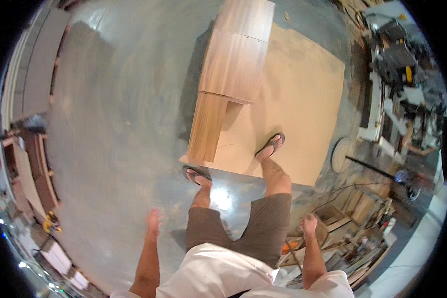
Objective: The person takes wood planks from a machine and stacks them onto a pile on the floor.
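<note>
My left hand (pixel 154 221) hangs beside my left leg, its fingers loosely extended and nothing visible in it. On the other side, my right hand (pixel 309 225) is held out by my right thigh with its fingers curled in; I see no object in it. Neither hand touches anything. In front of my feet stands a long wooden cabinet (pixel 236 62) with a wood-grain surface. Its nearer end is a narrower panel (pixel 206 126). A large tan board (pixel 303 109) lies flat on the floor beneath and to the right of it.
My right sandal (pixel 270 144) is on the board; the left sandal (pixel 196 174) is by its near edge. A round-based stand (pixel 341 154) is at the right. Scrap wood (pixel 337 218) lies near my right hand, and a cluttered bench (pixel 397 99) beyond. Stacked panels (pixel 39 59) line the left.
</note>
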`<state>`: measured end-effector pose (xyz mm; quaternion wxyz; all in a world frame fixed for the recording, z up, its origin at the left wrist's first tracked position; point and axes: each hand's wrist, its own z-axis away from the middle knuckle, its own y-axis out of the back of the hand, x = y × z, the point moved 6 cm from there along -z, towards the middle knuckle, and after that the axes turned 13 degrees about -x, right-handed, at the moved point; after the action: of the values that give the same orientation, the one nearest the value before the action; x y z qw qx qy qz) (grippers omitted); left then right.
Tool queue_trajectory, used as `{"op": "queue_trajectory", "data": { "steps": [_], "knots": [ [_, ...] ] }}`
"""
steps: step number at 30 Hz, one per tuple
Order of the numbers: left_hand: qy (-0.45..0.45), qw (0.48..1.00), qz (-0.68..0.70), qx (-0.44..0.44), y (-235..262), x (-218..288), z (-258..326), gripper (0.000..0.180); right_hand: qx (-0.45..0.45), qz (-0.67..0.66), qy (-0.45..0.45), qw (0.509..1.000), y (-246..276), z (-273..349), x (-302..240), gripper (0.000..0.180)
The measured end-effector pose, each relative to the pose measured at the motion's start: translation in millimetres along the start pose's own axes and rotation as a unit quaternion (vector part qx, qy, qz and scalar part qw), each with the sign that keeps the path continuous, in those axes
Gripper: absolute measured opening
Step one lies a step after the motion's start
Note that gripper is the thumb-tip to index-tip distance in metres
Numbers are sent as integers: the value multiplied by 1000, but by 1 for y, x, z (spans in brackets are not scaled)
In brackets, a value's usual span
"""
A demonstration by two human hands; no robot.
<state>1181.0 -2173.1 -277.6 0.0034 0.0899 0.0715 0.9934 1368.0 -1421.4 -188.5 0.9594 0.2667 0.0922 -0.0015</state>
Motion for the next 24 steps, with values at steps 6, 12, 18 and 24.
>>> {"op": "queue_trajectory", "data": {
  "steps": [6,12,18,24],
  "knots": [
    [0,995,-96,14,-121,111,99,57,-127,115,-21,985,-22,13,25,26],
    [-118,953,-261,-103,-339,270,206,62,-25,-205,-23,978,60,17,-2,21],
    [-339,859,-338,-183,-563,430,336,51,-126,-341,-145,920,101,92,49,11],
    [-331,845,-374,-192,-619,468,363,50,-73,-472,-140,868,131,77,49,17]
  ]
}}
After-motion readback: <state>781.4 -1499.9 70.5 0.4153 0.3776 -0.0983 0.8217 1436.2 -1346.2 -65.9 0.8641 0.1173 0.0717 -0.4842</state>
